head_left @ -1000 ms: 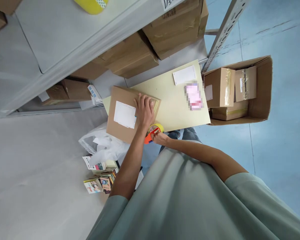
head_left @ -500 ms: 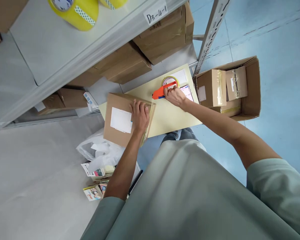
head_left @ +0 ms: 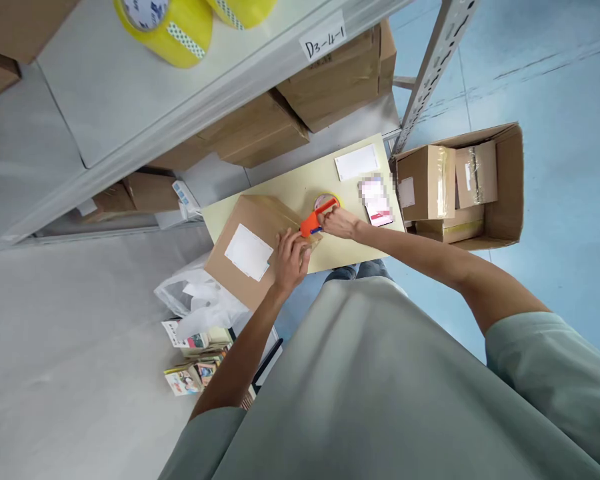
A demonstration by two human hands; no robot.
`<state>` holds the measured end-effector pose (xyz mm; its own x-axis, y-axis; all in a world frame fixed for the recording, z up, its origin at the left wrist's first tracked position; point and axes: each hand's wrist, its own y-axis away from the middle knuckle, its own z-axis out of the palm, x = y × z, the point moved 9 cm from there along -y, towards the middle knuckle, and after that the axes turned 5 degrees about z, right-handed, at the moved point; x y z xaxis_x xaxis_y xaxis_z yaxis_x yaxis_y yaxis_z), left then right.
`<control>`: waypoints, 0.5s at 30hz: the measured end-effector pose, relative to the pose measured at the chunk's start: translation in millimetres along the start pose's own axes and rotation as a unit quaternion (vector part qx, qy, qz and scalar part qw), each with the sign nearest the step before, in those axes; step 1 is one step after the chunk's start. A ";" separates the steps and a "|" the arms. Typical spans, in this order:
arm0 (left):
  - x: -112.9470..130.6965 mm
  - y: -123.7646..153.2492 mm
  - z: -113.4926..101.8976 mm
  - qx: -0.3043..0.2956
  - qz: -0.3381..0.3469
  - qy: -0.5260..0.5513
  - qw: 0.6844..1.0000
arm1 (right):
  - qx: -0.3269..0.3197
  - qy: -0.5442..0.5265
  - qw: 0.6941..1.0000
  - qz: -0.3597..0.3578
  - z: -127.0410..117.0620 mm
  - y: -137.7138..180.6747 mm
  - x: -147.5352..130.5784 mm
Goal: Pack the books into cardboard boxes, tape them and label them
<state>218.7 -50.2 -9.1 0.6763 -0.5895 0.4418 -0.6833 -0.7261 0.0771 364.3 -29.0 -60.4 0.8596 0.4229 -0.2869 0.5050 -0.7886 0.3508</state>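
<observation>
Right hand brings tape dispenser to box's edge, with little room around the table

The box sits at the table's left end, turned at an angle. Its near side reaches past the table's near edge in view; how much truly overhangs cannot be told. The left hand rests on the box's right side by the near corner, fingers extended and slightly parted, pressing rather than gripping. The right hand is closed around the dispenser, whose front end is at the box's right edge, just beside the left fingertips; whether it touches the cardboard is unclear.

Bare tabletop shows in a strip beyond the box and between the box and the phone. The phone lies just beyond the right wrist, with a white slip farther toward the far edge.

The shelf bounds the far side, and its post rises near the far right corner. An open carton of smaller boxes blocks the right end. A plastic bag and books crowd the near left, and the person's legs stand close to the near edge.
</observation>
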 end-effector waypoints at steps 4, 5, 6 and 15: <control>-47.2 -3.0 -40.8 0.066 -0.104 -0.003 0.992 | -0.014 -0.007 1.000 -0.022 20.6 15.7 -35.0; -67.7 -10.9 -53.7 0.093 -0.149 -0.015 0.984 | -0.015 -0.009 1.000 -0.026 25.5 16.3 -44.8; -87.6 -20.6 -62.7 0.107 -0.189 -0.026 0.976 | -0.017 -0.011 0.999 -0.028 30.0 15.7 -54.4; -97.8 -25.8 -20.8 0.060 -0.184 -0.038 0.980 | -0.020 -0.080 0.994 -0.073 60.7 12.5 -141.5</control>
<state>164.4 33.5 -35.6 0.8925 -0.3017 0.3353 -0.3556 -0.9279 0.1117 244.2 -125.7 -69.5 0.7549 0.4525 -0.4747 0.6291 -0.7041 0.3293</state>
